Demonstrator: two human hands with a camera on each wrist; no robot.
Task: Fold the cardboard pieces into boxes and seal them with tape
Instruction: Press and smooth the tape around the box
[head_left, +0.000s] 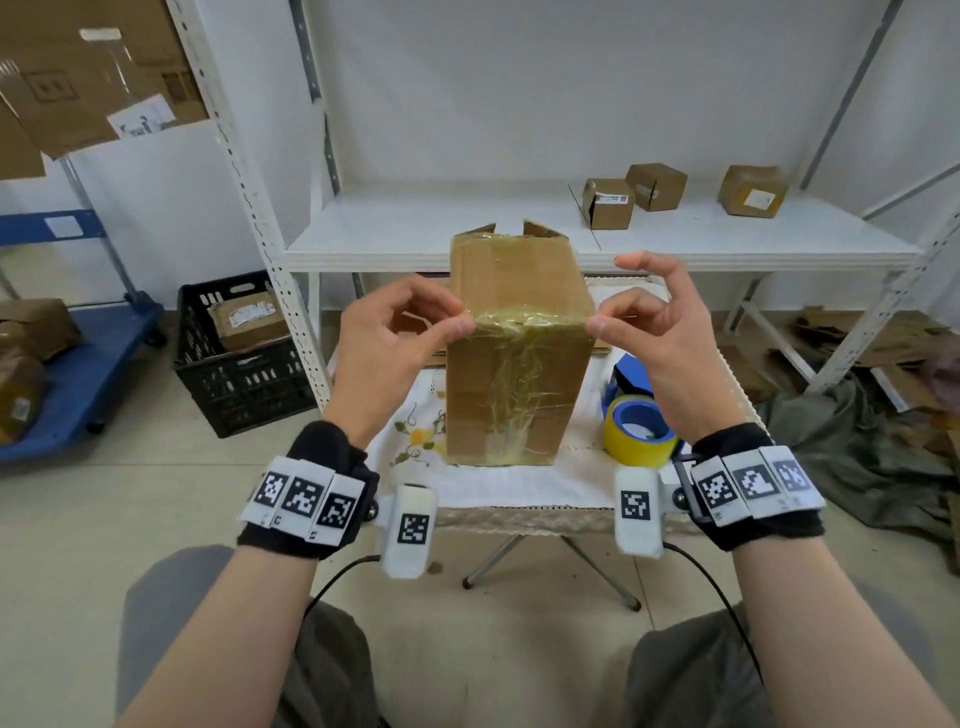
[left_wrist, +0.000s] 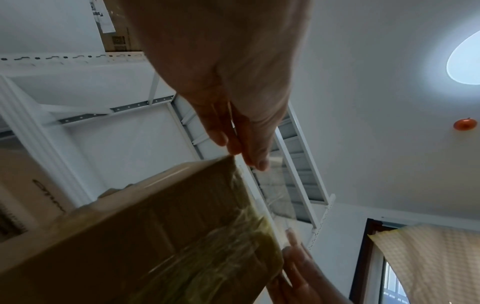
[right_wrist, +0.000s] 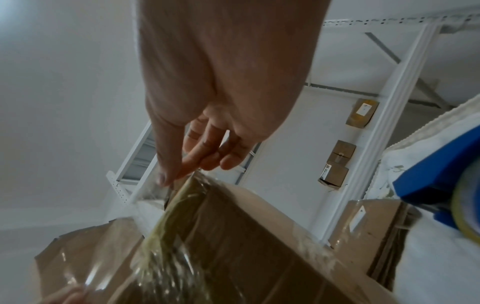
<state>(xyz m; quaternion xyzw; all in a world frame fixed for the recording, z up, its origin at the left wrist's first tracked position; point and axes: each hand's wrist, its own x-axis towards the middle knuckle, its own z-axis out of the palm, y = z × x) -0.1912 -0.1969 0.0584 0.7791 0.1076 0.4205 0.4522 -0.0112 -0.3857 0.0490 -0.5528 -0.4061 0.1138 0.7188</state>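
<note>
A tall cardboard box (head_left: 514, 364) stands on a small table covered with a white cloth (head_left: 498, 483). Old yellowish tape runs down its front. A strip of clear tape (head_left: 530, 317) stretches across the box's near top edge. My left hand (head_left: 457, 325) pinches the strip's left end beside the box's left corner. My right hand (head_left: 597, 322) pinches the right end, its other fingers raised. In the left wrist view the left hand (left_wrist: 249, 156) holds the clear strip (left_wrist: 278, 195) by the box (left_wrist: 155, 236). The right wrist view shows the right hand (right_wrist: 179, 174) at the box (right_wrist: 246, 236) corner.
A yellow tape roll in a blue dispenser (head_left: 639, 431) lies on the table right of the box. Three small boxes (head_left: 608, 202) sit on the white shelf (head_left: 467, 244) behind. A black crate (head_left: 234, 353) and blue cart (head_left: 78, 395) stand left; flat cardboard (head_left: 893, 343) lies on the floor at the right.
</note>
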